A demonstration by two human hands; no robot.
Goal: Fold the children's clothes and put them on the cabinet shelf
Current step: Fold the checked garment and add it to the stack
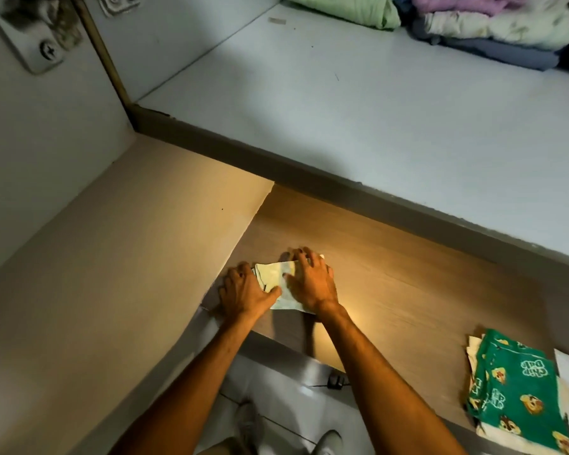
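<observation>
A small pale cream garment (274, 276), folded into a compact square, lies on the wooden lower shelf (391, 277) close to the cabinet's left wall. My left hand (245, 290) presses on its left edge with the thumb over the cloth. My right hand (312, 280) lies flat on top of it, fingers spread. Both hands hide much of the garment. A folded green garment with cartoon chipmunks (519, 392) rests on the same shelf at the lower right.
The white upper shelf (342, 103) carries folded clothes at the far right: a light green piece (349, 8) and a mixed stack (493, 31). The beige side wall (105, 257) stands at left, with a hinge plate (37, 37) above. Shoes (329, 441) show on the floor below.
</observation>
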